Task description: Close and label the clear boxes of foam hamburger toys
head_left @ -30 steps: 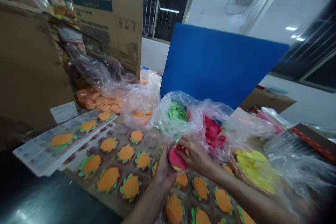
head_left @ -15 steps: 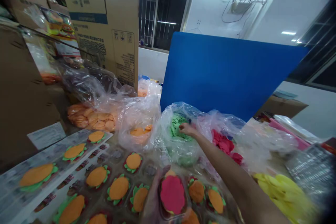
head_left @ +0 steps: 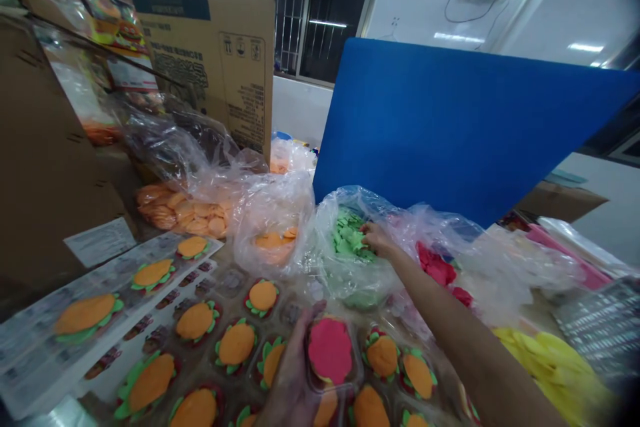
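My left hand (head_left: 295,363) is curled along the left side of a small clear plastic box (head_left: 356,373), holding it above the tray. Inside the box a wavy-edged red piece (head_left: 330,350) lies on top of a layered stack. My right hand (head_left: 379,240) reaches into a clear plastic bag (head_left: 325,267) of frilly green pieces (head_left: 345,230), its fingertips pinched on one of them. Around my left hand, a clear compartment tray (head_left: 290,310) holds several toy burgers (head_left: 237,345) with orange tops and green frills.
Bags of orange rounds (head_left: 200,217) and red pieces (head_left: 435,263) stand either side of the green ones. Yellow pieces (head_left: 550,363) lie at right. A blue board (head_left: 450,127) and tall carton (head_left: 240,13) rise behind. More burgers rest on printed sheets (head_left: 30,353) at left.
My right hand has closed on the green pieces at the bag's right side. The box in my left hand has moved slightly away from me over the tray. The whole view has shifted.
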A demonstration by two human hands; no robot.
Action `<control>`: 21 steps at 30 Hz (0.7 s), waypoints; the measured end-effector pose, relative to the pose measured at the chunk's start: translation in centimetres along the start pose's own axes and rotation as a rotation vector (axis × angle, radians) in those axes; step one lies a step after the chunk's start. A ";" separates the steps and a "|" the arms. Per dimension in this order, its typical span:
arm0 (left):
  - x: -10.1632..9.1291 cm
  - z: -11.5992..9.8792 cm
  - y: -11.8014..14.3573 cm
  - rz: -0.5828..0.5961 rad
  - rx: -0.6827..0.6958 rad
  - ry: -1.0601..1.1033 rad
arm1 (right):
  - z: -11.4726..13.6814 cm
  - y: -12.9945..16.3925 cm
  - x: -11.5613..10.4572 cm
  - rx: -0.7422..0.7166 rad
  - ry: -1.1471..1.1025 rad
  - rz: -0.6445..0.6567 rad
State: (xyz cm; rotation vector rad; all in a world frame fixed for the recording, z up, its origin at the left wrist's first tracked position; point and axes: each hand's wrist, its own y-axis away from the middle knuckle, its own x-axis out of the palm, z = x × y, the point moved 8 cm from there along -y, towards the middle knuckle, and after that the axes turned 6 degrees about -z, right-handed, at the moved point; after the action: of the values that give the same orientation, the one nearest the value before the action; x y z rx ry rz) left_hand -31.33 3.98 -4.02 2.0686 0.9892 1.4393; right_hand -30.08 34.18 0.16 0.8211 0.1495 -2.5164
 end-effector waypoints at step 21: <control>-2.6 -4.7 2.3 0.243 0.092 0.312 | 16.2 23.8 11.8 -0.577 0.050 0.674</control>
State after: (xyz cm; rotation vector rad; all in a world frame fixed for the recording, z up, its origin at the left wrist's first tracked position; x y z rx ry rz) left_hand -35.50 0.29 -2.26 2.1298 0.9584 1.9201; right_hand -35.47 4.42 7.61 0.5643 0.4967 -1.6904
